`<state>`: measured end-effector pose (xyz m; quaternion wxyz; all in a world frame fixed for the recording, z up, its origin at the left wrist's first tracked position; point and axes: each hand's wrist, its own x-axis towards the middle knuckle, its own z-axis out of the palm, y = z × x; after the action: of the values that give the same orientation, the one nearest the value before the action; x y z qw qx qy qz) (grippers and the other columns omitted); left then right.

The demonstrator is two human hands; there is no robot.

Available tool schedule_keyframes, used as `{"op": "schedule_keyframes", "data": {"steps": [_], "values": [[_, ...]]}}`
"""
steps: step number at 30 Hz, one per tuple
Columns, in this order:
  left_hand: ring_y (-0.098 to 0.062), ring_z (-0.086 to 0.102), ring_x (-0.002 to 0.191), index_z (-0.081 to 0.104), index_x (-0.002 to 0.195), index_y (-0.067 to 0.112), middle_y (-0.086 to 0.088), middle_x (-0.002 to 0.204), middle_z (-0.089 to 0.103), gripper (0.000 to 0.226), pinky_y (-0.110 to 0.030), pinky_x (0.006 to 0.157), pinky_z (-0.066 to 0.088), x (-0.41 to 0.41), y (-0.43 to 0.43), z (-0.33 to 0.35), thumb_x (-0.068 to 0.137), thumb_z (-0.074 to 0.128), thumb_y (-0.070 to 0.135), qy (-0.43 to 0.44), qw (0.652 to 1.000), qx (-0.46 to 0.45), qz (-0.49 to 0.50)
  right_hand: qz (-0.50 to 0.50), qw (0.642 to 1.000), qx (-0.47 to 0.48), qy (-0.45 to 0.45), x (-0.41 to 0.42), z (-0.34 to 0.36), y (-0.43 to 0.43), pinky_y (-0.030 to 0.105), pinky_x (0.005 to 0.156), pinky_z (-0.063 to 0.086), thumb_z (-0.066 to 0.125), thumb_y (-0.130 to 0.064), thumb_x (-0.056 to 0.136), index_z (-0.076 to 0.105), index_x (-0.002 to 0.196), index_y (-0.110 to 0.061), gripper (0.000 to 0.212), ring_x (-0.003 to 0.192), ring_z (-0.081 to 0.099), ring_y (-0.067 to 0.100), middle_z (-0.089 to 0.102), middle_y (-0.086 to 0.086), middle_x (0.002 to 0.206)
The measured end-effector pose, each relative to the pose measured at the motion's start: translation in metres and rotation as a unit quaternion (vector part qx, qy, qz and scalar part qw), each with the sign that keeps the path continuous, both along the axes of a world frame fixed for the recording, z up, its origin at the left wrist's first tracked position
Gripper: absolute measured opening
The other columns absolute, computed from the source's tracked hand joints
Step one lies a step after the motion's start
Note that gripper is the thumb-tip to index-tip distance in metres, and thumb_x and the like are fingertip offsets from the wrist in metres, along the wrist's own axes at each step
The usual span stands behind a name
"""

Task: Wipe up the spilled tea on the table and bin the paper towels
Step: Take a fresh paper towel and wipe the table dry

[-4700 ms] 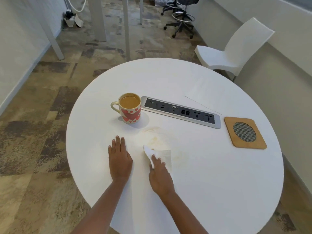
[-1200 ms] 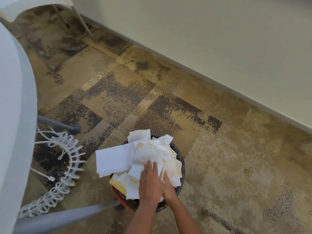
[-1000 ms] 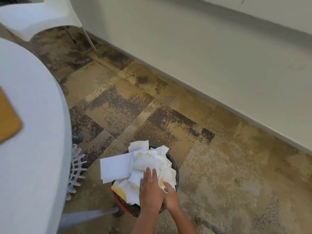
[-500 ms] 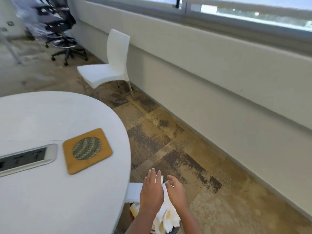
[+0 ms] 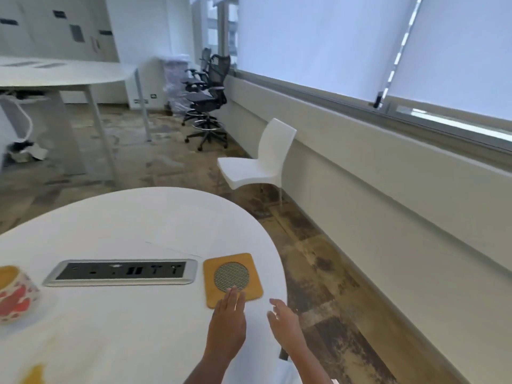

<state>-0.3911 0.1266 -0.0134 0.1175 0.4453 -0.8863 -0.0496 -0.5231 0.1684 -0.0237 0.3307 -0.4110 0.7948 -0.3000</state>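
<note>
The round white table (image 5: 144,223) fills the lower left. Faint tan tea smears (image 5: 59,339) and a yellowish patch (image 5: 34,374) show on its near left part. A mug with red hearts (image 5: 15,293), holding tea, stands at the left edge. My left hand (image 5: 227,325) hovers flat over the table's right side, fingertips at the wooden coaster (image 5: 232,278). My right hand (image 5: 285,325) hangs past the table's edge, fingers apart. Both hands hold nothing. The bin and the paper towels are out of sight.
A grey socket strip (image 5: 122,273) is set into the table's middle. A white plastic chair (image 5: 257,164) stands by the wall to the right. Black office chairs (image 5: 206,98) and another white desk (image 5: 63,76) stand farther back. Patterned carpet runs along the wall.
My view has risen from the bin on the floor to the table and room. Both hands have left the paper towels in the bin and come up beside the table's edge.
</note>
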Motion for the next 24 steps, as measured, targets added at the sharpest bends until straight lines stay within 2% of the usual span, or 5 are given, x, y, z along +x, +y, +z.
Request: {"op": "schedule_keyframes", "data": {"steps": [4,9,14,16,24], "values": [[-0.019,0.073,0.083,0.076,0.082,0.007,-0.008,0.088,0.077,0.056,-0.027,0.062,0.06,0.033,-0.034,-0.004,0.03,0.092,0.021,-0.033,0.998,0.0,0.053,0.059,0.997,-0.01,0.051,0.026,0.007,-0.04,0.024,0.108,0.033,0.04,-0.014,0.098,0.04,0.138,-0.014,0.04,0.134,0.041,0.016,0.045,0.001,0.145],[-0.023,0.073,0.084,0.076,0.082,0.005,-0.012,0.09,0.076,0.03,-0.028,0.058,0.059,0.071,-0.089,-0.013,0.068,0.056,0.021,-0.065,0.995,-0.03,0.067,0.077,0.995,-0.01,0.065,0.053,0.006,-0.099,0.02,0.108,0.03,0.042,-0.014,0.097,0.041,0.139,-0.013,0.042,0.135,0.039,0.013,0.044,0.002,0.146],[-0.028,0.073,0.083,0.075,0.086,0.001,-0.017,0.089,0.075,0.034,-0.036,0.061,0.06,0.099,-0.153,-0.018,0.057,0.078,0.017,-0.049,0.991,-0.032,0.119,0.094,0.993,0.007,0.073,0.068,0.003,-0.158,0.02,0.104,0.033,0.04,-0.013,0.097,0.047,0.135,-0.012,0.039,0.13,0.045,0.015,0.049,0.002,0.141],[-0.031,0.071,0.09,0.072,0.094,-0.001,-0.019,0.097,0.073,0.035,-0.036,0.069,0.06,0.109,-0.178,-0.017,0.076,0.049,0.018,-0.037,0.99,-0.005,0.138,0.09,0.994,0.009,0.069,0.071,0.001,-0.181,0.02,0.102,0.035,0.04,-0.011,0.097,0.05,0.131,-0.01,0.036,0.127,0.048,0.016,0.052,0.004,0.138],[-0.022,0.035,0.136,0.044,0.132,0.006,-0.013,0.143,0.042,0.038,-0.031,0.11,0.034,0.131,-0.272,-0.041,0.096,0.037,0.015,0.082,0.969,0.089,0.215,0.025,0.997,0.017,0.07,0.083,-0.018,-0.262,0.024,0.099,0.038,0.04,-0.021,0.099,0.051,0.128,-0.01,0.033,0.122,0.05,0.019,0.052,0.009,0.132]]}}
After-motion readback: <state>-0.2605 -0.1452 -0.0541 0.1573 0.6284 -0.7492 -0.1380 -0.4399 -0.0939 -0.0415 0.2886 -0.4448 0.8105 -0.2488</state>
